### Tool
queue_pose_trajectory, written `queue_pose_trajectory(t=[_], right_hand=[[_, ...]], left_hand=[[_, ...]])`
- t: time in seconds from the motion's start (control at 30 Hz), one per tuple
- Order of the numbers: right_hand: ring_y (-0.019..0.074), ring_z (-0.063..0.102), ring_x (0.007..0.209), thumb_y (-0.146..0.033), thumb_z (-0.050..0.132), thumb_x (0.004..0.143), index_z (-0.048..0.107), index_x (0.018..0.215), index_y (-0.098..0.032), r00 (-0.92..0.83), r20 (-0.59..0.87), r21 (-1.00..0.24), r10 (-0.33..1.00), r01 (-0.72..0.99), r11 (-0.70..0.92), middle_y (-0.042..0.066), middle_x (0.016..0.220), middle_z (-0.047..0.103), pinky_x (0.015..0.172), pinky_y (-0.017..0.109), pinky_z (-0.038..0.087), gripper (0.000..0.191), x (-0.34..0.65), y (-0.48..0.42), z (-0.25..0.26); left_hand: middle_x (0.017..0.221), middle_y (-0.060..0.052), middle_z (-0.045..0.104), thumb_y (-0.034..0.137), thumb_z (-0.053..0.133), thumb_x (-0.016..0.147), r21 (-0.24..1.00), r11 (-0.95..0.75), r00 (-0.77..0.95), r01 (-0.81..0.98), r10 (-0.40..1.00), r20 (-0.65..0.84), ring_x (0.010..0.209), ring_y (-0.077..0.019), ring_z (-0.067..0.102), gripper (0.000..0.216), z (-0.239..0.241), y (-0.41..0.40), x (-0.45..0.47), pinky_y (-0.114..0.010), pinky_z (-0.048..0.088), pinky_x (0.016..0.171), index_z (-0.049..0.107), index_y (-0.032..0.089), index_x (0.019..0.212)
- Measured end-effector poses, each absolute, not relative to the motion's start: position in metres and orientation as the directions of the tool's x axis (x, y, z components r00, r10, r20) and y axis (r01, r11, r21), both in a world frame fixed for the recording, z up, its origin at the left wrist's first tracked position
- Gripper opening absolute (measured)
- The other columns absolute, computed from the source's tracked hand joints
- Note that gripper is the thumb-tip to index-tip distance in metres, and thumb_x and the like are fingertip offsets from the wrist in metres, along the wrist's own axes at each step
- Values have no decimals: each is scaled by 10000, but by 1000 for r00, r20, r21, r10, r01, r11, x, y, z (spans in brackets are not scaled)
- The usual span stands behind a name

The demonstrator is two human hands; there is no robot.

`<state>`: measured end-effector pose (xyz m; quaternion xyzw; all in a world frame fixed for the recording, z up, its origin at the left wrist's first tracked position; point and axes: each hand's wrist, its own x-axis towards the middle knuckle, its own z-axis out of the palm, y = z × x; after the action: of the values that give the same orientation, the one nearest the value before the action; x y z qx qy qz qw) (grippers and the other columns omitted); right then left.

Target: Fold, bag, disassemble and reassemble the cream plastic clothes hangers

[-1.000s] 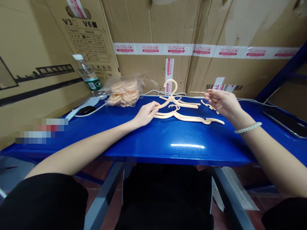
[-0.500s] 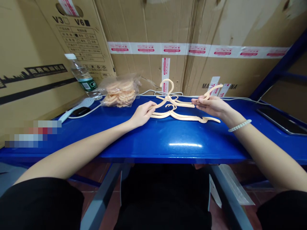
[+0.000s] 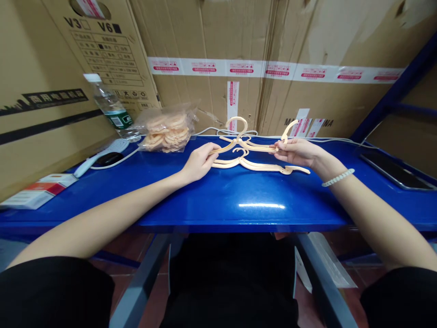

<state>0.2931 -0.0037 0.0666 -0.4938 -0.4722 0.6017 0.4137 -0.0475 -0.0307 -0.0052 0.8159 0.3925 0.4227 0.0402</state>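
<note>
Cardboard boxes stand behind the blue table. My left hand pinches the upper hanger; my right hand pinches a hook piece.

The big brown box at the back left has "V3" and "V6" in black letters near its top, each with a little square beside it, and the square by "V6" is filled in. Another brown box at the back right shows "MA" and "NA" in black, with the letters between them hidden. The words on the tape strips are too small to read
</note>
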Motion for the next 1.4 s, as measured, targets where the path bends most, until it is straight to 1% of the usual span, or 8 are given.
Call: queue_pose_trajectory(t=[0.13, 0.27, 0.6, 0.7, 0.8, 1.03, 1.2, 1.4], right_hand=[[175, 773, 912, -12, 527, 1025, 698, 806, -121, -173, -232, -970, 957, -28, -241, 131, 966, 779, 859, 228, 644, 299, 291, -6, 69], [181, 786, 864, -16, 557, 1019, 694, 832, -126, -198, -245, -968, 949, -1, -250, 119, 899, 777, 811, 211, 654, 256, 292, -5, 68], [189, 795, 797, -40, 596, 1021, 662, 857, -123, -191, -256, -967, 948, 40, -253, 127, 861, 772, 712, 183, 660, 195, 289, -7, 67], [202, 797, 792, -13, 584, 1015, 653, 830, -114, -161, -183, -983, 970, 34, -180, 126, 804, 757, 703, 183, 659, 222, 285, -10, 66], [217, 795, 756, 1, 639, 981, 646, 794, -110, -124, -74, -997, 989, 15, -73, 112, 765, 739, 707, 204, 668, 217, 280, -12, 63], [203, 779, 688, -56, 795, 898, 634, 762, -120, -67, 96, -995, 993, -18, 95, 84, 750, 731, 724, 249, 687, 221, 275, -13, 57], [202, 774, 675, -117, 848, 869, 609, 760, -150, -46, 195, -981, 980, -19, 194, 65, 699, 720, 672, 226, 673, 264, 275, -12, 57], [157, 755, 705, -272, 870, 859, 622, 849, -195, -66, 276, -960, 959, -53, 273, 10, 771, 728, 704, 236, 658, 259, 277, -9, 55]], left_hand=[[1045, -90, 719, 285, 469, 971, 380, -701, 335, 603, 655, 677, 938, -226, 661, 235, -5, -31, -47, -336, 513, 861, 633, 159, 1084], [1063, -94, 718, 266, 466, 975, 353, -714, 347, 605, 635, 690, 960, -226, 662, 230, -6, -31, -47, -339, 512, 882, 632, 159, 1093], [1052, -97, 710, 255, 456, 988, 330, -722, 363, 608, 623, 693, 960, -226, 660, 225, -5, -32, -47, -340, 509, 886, 628, 155, 1093], [1054, -97, 711, 267, 455, 990, 334, -720, 365, 609, 628, 687, 949, -227, 660, 230, -5, -32, -47, -340, 510, 873, 626, 157, 1099], [1048, -98, 715, 284, 457, 990, 344, -722, 362, 601, 629, 688, 934, -226, 661, 244, -6, -33, -47, -340, 511, 864, 629, 151, 1101], [1050, -95, 722, 305, 459, 977, 375, -710, 354, 596, 651, 671, 946, -236, 666, 263, -4, -35, -45, -349, 514, 876, 635, 158, 1106], [1082, -102, 719, 337, 441, 999, 402, -702, 344, 587, 666, 662, 956, -230, 670, 297, 1, -39, -42, -335, 510, 886, 631, 153, 1134], [791, -3, 644, 384, 507, 981, 457, -654, 329, 603, 726, 604, 713, -176, 617, 300, 5, -40, -42, -287, 473, 732, 596, 174, 1176]])
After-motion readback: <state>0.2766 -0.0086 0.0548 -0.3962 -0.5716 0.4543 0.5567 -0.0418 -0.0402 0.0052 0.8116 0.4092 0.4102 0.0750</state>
